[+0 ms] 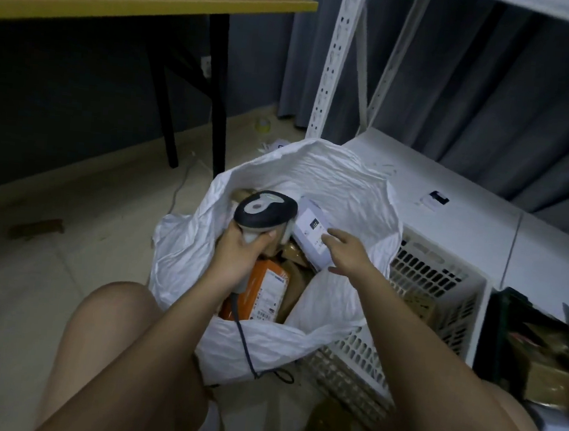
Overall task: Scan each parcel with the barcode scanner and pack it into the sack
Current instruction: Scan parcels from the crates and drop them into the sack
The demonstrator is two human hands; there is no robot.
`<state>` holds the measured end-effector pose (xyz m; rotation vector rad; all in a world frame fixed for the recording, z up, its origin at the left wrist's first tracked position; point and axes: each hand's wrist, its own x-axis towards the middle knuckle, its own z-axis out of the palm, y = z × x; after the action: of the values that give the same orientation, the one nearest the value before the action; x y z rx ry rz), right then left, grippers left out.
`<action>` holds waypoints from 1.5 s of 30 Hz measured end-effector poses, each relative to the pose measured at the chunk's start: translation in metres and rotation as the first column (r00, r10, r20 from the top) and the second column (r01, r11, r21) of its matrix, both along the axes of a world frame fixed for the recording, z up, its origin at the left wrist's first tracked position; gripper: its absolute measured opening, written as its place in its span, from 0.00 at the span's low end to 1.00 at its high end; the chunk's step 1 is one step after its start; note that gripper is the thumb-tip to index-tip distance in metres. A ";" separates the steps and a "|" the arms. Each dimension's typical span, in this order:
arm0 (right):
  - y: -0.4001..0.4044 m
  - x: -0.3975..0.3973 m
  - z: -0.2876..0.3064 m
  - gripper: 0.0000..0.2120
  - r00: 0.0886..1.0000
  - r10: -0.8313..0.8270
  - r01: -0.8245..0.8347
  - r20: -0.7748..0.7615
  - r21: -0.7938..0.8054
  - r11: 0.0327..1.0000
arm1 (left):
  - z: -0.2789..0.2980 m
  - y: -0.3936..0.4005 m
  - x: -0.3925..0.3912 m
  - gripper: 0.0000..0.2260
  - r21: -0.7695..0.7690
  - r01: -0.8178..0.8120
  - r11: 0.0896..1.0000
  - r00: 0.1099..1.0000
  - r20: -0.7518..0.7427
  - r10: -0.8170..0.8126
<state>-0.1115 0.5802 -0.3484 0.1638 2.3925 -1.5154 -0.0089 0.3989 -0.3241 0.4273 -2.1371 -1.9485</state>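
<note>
Left hand [241,246] grips the barcode scanner [265,213] over the open white sack [314,173]. Right hand [350,252], fingers relaxed, touches the white parcel [313,228] inside. A white slotted crate [442,287] crowds the sack at 3 o'clock; an orange parcel [266,292] lies at 6.

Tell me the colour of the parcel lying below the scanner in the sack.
Orange parcel, with a white label; head view.

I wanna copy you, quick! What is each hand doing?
Left hand: grips the barcode scanner.
Right hand: open, fingers on the white box in the sack.
</note>
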 end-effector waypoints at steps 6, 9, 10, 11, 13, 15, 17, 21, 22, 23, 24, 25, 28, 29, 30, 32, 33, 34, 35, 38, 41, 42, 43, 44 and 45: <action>0.076 -0.004 0.024 0.11 0.988 -0.039 0.040 -0.151 0.002 0.999 | -0.003 0.051 -0.013 0.14 -0.016 0.177 0.984 0.984 0.031 -0.177; 0.133 -0.006 0.032 0.11 0.978 -0.134 0.132 -0.161 -0.027 0.991 | -0.002 0.092 -0.028 0.11 -0.022 0.273 0.962 0.961 0.044 -0.271; 0.152 -0.006 0.030 0.11 0.971 -0.172 0.171 -0.165 -0.024 0.985 | -0.002 0.106 -0.034 0.12 -0.028 0.308 0.951 0.951 0.045 -0.307; 0.171 -0.005 0.024 0.12 0.965 -0.207 0.207 -0.160 -0.016 0.978 | -0.006 0.120 -0.041 0.15 -0.026 0.337 0.941 0.941 0.053 -0.335; 0.206 -0.001 0.007 0.13 0.953 -0.270 0.272 -0.141 -0.006 0.962 | -0.011 0.147 -0.052 0.19 -0.031 0.385 0.923 0.922 0.068 -0.382; 0.235 0.001 -0.018 0.13 0.932 -0.342 0.344 -0.117 -0.007 0.939 | -0.018 0.172 -0.062 0.21 -0.036 0.422 0.906 0.904 0.092 -0.418; 0.257 0.001 -0.046 0.13 0.917 -0.389 0.392 -0.087 0.017 0.920 | -0.030 0.194 -0.073 0.20 -0.021 0.454 0.891 0.885 0.122 -0.449; 0.285 -0.014 -0.104 0.14 0.925 -0.380 0.375 0.032 0.098 0.922 | -0.054 0.235 -0.099 0.19 0.016 0.516 0.857 0.850 0.111 -0.514; 0.287 -0.019 -0.117 0.14 0.929 -0.365 0.358 0.062 0.101 0.928 | -0.059 0.244 -0.106 0.21 0.017 0.533 0.846 0.839 0.117 -0.531; 0.291 -0.025 -0.130 0.14 0.934 -0.347 0.337 0.088 0.104 0.936 | -0.062 0.252 -0.114 0.22 0.017 0.545 0.839 0.830 0.131 -0.542; 0.294 -0.031 -0.143 0.14 0.942 -0.319 0.307 0.103 0.120 0.944 | -0.067 0.261 -0.123 0.24 0.016 0.556 0.831 0.821 0.142 -0.552; 0.297 -0.039 -0.157 0.14 0.950 -0.296 0.282 0.100 0.132 0.950 | -0.072 0.269 -0.131 0.26 0.014 0.570 0.822 0.811 0.154 -0.565; 0.306 -0.064 -0.194 0.24 0.982 -0.160 0.115 0.100 0.350 0.930 | -0.092 0.290 -0.157 0.26 -0.025 0.619 0.785 0.775 0.186 -0.604; 0.309 -0.072 -0.203 0.33 0.990 -0.105 0.051 0.092 0.463 0.885 | -0.098 0.296 -0.164 0.25 -0.029 0.629 0.777 0.766 0.194 -0.613; 0.311 -0.080 -0.208 0.43 0.994 -0.049 -0.011 0.098 0.533 0.846 | -0.104 0.300 -0.171 0.25 -0.032 0.635 0.772 0.762 0.195 -0.618; 0.317 -0.095 -0.219 0.51 0.987 0.056 -0.141 0.151 0.639 0.756 | -0.116 0.307 -0.184 0.24 -0.035 0.640 0.768 0.756 0.207 -0.621; 0.320 -0.101 -0.226 0.53 0.976 0.097 -0.206 0.195 0.682 0.702 | -0.120 0.310 -0.188 0.23 -0.033 0.635 0.772 0.759 0.215 -0.615; 0.322 -0.109 -0.233 0.54 0.962 0.135 -0.266 0.235 0.719 0.642 | -0.124 0.313 -0.192 0.23 -0.028 0.619 0.785 0.770 0.215 -0.600; 0.322 -0.116 -0.239 0.56 0.947 0.163 -0.319 0.277 0.743 0.588 | -0.128 0.315 -0.196 0.22 -0.022 0.602 0.798 0.783 0.215 -0.584; 0.321 -0.136 -0.251 0.60 0.896 0.204 -0.444 0.395 0.788 0.427 | -0.137 0.320 -0.204 0.21 -0.008 0.584 0.811 0.794 0.210 -0.570; 0.323 -0.147 -0.258 0.63 0.869 0.194 -0.494 0.454 0.788 0.368 | -0.138 0.319 -0.208 0.22 0.012 0.602 0.798 0.779 0.210 -0.591; 0.324 -0.148 -0.261 0.63 0.870 0.189 -0.491 0.455 0.777 0.393 | -0.138 0.318 -0.209 0.22 0.015 0.610 0.792 0.773 0.211 -0.599; 0.325 -0.147 -0.264 0.64 0.874 0.191 -0.485 0.448 0.766 0.422 | -0.139 0.317 -0.209 0.22 0.015 0.616 0.788 0.768 0.212 -0.604; 0.324 -0.144 -0.264 0.64 0.881 0.194 -0.472 0.432 0.764 0.440 | -0.140 0.316 -0.209 0.22 0.010 0.620 0.785 0.766 0.213 -0.607; 0.323 -0.141 -0.264 0.63 0.888 0.197 -0.457 0.414 0.766 0.452 | -0.140 0.315 -0.209 0.21 0.009 0.621 0.784 0.765 0.210 -0.609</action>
<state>-0.2521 0.9031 -0.6121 0.0802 2.5007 -0.0052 -0.2174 0.7141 -0.4642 -0.1355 -2.7190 -2.2174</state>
